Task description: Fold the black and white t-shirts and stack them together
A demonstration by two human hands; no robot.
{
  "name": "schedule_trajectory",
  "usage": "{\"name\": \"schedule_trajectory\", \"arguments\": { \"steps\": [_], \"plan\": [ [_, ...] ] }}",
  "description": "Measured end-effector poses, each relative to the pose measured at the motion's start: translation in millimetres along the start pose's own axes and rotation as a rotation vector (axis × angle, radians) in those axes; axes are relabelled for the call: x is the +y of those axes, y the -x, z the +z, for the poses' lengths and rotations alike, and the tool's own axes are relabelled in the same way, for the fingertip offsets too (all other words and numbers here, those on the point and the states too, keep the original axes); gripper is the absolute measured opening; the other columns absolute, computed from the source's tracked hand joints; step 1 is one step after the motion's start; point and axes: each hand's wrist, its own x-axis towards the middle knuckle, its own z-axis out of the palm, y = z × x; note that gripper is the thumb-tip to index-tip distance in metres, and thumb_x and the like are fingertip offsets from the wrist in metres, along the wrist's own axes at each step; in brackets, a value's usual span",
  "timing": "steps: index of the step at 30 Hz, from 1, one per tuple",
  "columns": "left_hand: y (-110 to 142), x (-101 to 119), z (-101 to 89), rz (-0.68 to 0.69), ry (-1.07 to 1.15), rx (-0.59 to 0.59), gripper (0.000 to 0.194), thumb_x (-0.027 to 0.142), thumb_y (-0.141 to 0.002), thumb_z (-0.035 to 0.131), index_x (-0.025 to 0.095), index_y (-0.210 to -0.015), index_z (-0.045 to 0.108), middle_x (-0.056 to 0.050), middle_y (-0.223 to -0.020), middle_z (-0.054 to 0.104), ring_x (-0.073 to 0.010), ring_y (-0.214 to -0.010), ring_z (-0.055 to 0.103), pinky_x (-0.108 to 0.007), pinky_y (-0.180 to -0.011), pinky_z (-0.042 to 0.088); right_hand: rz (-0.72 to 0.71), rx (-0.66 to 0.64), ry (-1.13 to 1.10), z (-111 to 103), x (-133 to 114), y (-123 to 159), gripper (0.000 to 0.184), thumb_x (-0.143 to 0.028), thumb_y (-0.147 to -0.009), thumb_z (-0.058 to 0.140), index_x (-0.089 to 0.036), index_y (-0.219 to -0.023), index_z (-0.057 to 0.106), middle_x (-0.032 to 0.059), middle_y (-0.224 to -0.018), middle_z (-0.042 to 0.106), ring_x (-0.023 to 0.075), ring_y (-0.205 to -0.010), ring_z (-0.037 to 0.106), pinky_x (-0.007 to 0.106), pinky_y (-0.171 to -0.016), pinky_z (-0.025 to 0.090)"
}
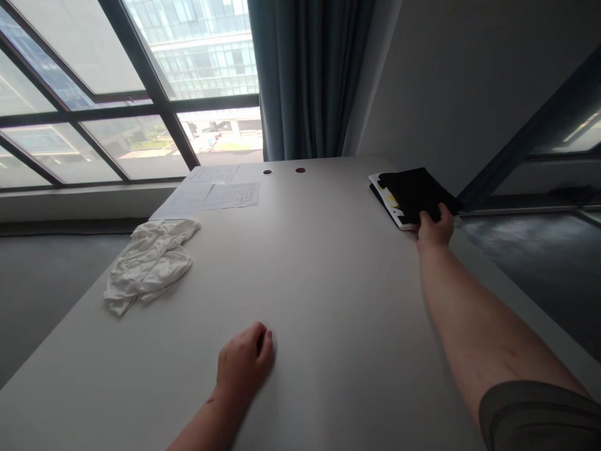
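Your right hand (436, 228) grips folded clothes (416, 191) at the table's (319, 275) right
Your left hand (244, 357), loosely fisted, rests on its near side

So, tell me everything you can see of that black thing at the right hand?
The black bundle looks like folded fabric: flat, roughly four-sided, black on top. Along its left side show white, a yellow patch and, beneath, more black. It lies near the right edge of the white table, toward the far end. The right hand touches its near edge, fingers on top; any grip underneath is hidden.
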Motion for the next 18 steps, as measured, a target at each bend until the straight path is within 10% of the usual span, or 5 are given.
{"name": "schedule_trajectory", "arguments": {
  "steps": [4, 12, 18],
  "plan": [
    [0.0, 0.6, -1.2, 0.011, 0.011, 0.014, 0.025, 0.040, -0.100, 0.044, 0.028, -0.088, 0.063, -0.001, -0.088, 0.076, -0.0180, -0.082, 0.068, -0.027, -0.068, 0.035, 0.130, 0.038, 0.022, -3.0, -9.2, 13.6, 0.058, -0.023, -0.099, 0.050, 0.003, -0.151, 0.048, 0.0364, -0.155, 0.023, 0.0346, -0.142, 0.032, 0.046, -0.106, 0.038],
    [1.3, 1.0, -2.8, 0.097, 0.047, 0.024, 0.025, 0.038, -0.100, 0.045, 0.027, -0.090, 0.065, -0.002, -0.090, 0.076, -0.0180, -0.084, 0.068, -0.026, -0.071, 0.039, 0.035, -0.264, 0.201, -16.5, -31.9, 55.4, 0.077, -0.032, -0.098, 0.048, 0.013, -0.157, 0.028, 0.0381, -0.158, 0.026, 0.0385, -0.143, 0.035, 0.044, -0.115, 0.031],
    [-55.9, -33.5, -17.5, 0.333, 0.083, 0.182, 0.023, 0.031, -0.099, 0.046, 0.026, -0.099, 0.068, -0.006, -0.102, 0.073, -0.0207, -0.102, 0.064, -0.030, -0.095, 0.047, -0.055, -0.436, 0.272, -46.1, -44.9, 102.2, 0.056, -0.032, -0.097, 0.045, -0.004, -0.142, 0.060, 0.0250, -0.149, 0.051, 0.0340, -0.137, 0.048, 0.046, -0.116, 0.036]
  ]
}}
